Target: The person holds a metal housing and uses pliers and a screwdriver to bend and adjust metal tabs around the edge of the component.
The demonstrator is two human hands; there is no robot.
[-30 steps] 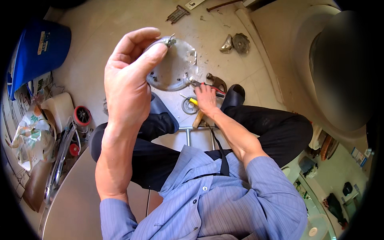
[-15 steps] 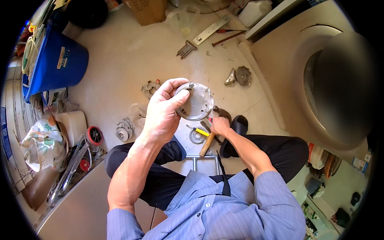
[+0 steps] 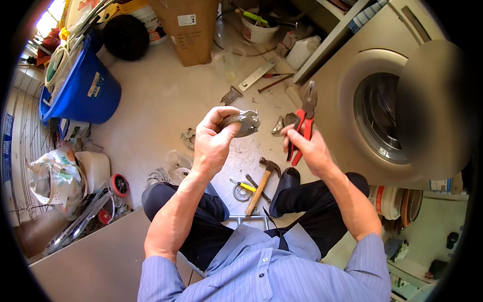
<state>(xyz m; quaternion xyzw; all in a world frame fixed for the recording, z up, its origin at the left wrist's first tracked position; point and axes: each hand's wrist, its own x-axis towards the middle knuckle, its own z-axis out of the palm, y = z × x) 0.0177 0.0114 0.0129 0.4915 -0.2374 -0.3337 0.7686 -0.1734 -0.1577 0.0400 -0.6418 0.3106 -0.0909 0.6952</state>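
Note:
My left hand [image 3: 215, 138] grips a round grey metal disc [image 3: 247, 123] with a broken, jagged rim, tilted nearly edge-on between thumb and fingers. In my right hand [image 3: 311, 149] is a pair of pliers [image 3: 305, 121] with red and black handles, its jaws pointing up and away from me. A gap separates the pliers from the disc. Below, between my feet, lie a wooden-handled hammer [image 3: 260, 189], a yellow-handled screwdriver [image 3: 245, 185] and a flat round metal part [image 3: 241, 193].
Broken metal pieces [image 3: 188, 137] are scattered on the tiled floor. A blue tub [image 3: 95, 88] stands at left, a cardboard box [image 3: 187, 32] at the back. To the right is a front-loading washing machine [image 3: 347, 65]. A folded trolley [image 3: 83, 216] leans at lower left.
My right hand has risen from the floor beside the hammer, now with the pliers in it. The disc in my left hand has tipped from face-on to nearly edge-on. The view has shifted.

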